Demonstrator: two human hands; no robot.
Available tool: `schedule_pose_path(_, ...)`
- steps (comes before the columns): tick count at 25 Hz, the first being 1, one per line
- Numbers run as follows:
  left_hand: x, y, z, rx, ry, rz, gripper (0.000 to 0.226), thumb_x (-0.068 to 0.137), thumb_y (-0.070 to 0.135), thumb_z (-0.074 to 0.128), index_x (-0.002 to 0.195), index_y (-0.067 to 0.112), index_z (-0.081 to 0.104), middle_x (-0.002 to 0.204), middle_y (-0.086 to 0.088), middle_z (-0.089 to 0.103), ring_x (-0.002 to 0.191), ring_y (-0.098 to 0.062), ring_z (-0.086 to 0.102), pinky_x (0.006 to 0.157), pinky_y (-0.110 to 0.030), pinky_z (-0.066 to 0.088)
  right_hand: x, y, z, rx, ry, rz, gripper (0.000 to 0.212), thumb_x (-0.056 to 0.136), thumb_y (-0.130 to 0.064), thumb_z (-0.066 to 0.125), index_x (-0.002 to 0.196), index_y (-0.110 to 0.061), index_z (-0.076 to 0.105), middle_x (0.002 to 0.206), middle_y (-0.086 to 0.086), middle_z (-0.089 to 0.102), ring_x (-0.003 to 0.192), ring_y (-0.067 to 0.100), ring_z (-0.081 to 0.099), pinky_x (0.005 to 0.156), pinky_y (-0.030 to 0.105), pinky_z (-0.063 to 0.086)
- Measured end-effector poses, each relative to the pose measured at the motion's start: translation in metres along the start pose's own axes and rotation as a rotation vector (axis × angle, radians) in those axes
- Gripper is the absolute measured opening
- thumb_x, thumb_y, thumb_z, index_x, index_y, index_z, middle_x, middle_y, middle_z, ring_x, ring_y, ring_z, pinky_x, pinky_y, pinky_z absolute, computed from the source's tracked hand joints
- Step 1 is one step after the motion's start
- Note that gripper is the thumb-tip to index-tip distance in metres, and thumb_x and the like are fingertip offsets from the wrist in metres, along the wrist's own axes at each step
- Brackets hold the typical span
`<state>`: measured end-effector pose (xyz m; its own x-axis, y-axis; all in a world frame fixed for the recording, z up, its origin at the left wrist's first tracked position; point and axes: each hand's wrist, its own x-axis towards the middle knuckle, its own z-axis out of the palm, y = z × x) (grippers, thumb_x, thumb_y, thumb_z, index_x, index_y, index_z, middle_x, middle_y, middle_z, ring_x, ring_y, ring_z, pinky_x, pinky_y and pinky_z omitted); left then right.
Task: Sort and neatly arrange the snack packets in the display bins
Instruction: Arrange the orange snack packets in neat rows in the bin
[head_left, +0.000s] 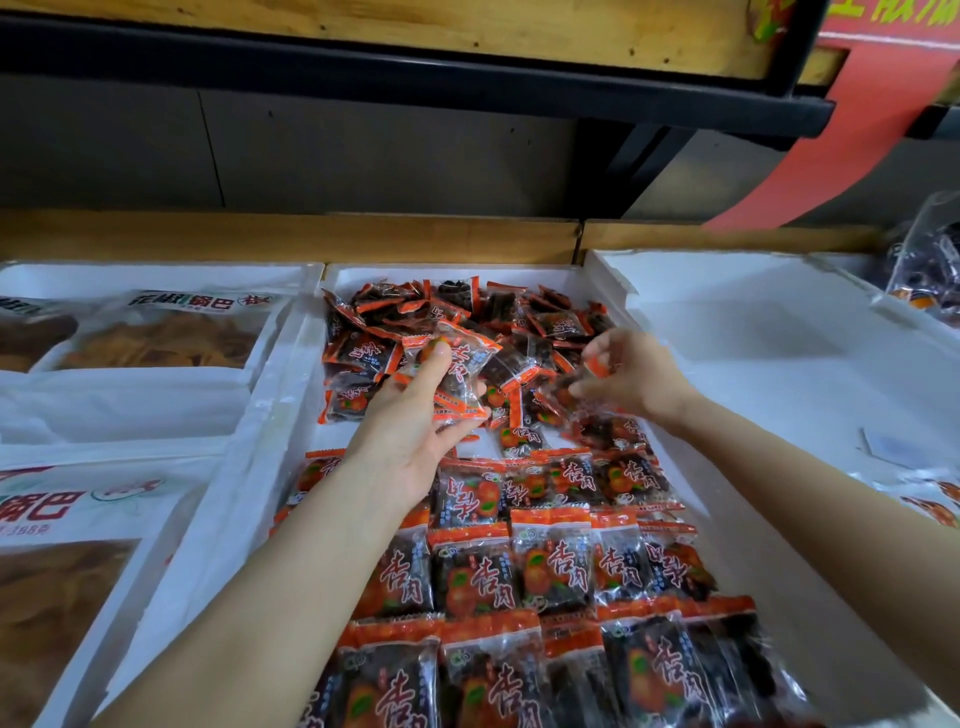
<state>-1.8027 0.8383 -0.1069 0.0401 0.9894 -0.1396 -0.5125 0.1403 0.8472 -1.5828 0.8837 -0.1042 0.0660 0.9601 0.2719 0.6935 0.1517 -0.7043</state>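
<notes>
A white foam display bin (280, 395) in the middle holds many small orange-and-clear snack packets with dark fruit inside. Its near half has packets lined up in neat rows (556, 566); its far half is a loose heap (467, 312). My left hand (410, 431) is palm up over the heap and grips a small stack of packets (462, 374) between thumb and fingers. My right hand (623, 374) hovers over the right side of the heap and pinches one packet (597, 366) by its orange end.
To the right stands a white foam bin (753, 338) with a paper scrap (888, 447). On the left, bins hold large bags of yellow-brown snacks (166, 332). A wooden ledge (311, 239) and dark shelf frame run behind. A bag of dark packets (930, 260) sits far right.
</notes>
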Motion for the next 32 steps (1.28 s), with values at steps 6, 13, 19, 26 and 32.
schedule_pose_path(6, 0.003, 0.003, -0.003, 0.026, 0.097, 0.084, 0.045, 0.085, 0.031, 0.068, 0.124, 0.020, 0.050, 0.132, -0.004, 0.056, 0.114, -0.025, 0.060, 0.083, -0.037, 0.056, -0.020, -0.034, -0.002, 0.077, -0.272, -0.080, 0.005, 0.084, -0.012, 0.067, 0.082, -0.016, 0.064, 0.076, 0.004, 0.069, 0.066, 0.012, 0.063, 0.058, 0.019, 0.050)
schedule_pose_path(13, -0.001, 0.003, -0.001, 0.045, 0.051, 0.098, 0.054, 0.086, 0.030, 0.067, 0.135, 0.021, 0.046, 0.134, 0.000, 0.054, 0.115, -0.020, 0.059, 0.079, -0.034, 0.056, -0.024, -0.023, 0.047, -0.041, -0.482, -0.095, 0.015, 0.089, -0.011, 0.061, 0.103, -0.006, 0.066, 0.095, 0.008, 0.071, 0.068, -0.004, 0.060, 0.060, 0.002, 0.040)
schedule_pose_path(19, 0.000, 0.001, -0.002, 0.056, 0.047, 0.094, 0.046, 0.086, 0.031, 0.068, 0.127, 0.019, 0.053, 0.127, -0.002, 0.060, 0.113, -0.022, 0.061, 0.083, -0.037, 0.056, -0.028, -0.018, 0.059, 0.058, -0.462, -0.097, 0.009, 0.089, -0.014, 0.063, 0.097, -0.014, 0.061, 0.091, 0.015, 0.069, 0.080, 0.013, 0.064, 0.075, 0.018, 0.049)
schedule_pose_path(26, -0.001, 0.002, -0.002, 0.057, 0.054, 0.091, 0.040, 0.086, 0.030, 0.067, 0.123, 0.020, 0.055, 0.122, -0.002, 0.064, 0.109, -0.022, 0.064, 0.089, -0.041, 0.054, -0.026, -0.017, 0.049, -0.026, -0.236, -0.214, 0.010, 0.093, -0.019, 0.057, 0.102, -0.016, 0.060, 0.096, 0.004, 0.067, 0.081, 0.012, 0.062, 0.065, 0.013, 0.048)
schedule_pose_path(32, 0.001, 0.002, -0.005, 0.080, 0.048, 0.085, 0.048, 0.085, 0.033, 0.068, 0.129, 0.021, 0.053, 0.129, -0.002, 0.060, 0.111, -0.023, 0.063, 0.090, -0.042, 0.054, 0.017, 0.013, 0.034, -0.398, -0.348, -0.103, 0.059, 0.083, -0.022, 0.070, 0.136, -0.013, 0.045, 0.137, 0.005, 0.050, 0.120, 0.019, 0.050, 0.100, 0.028, 0.039)
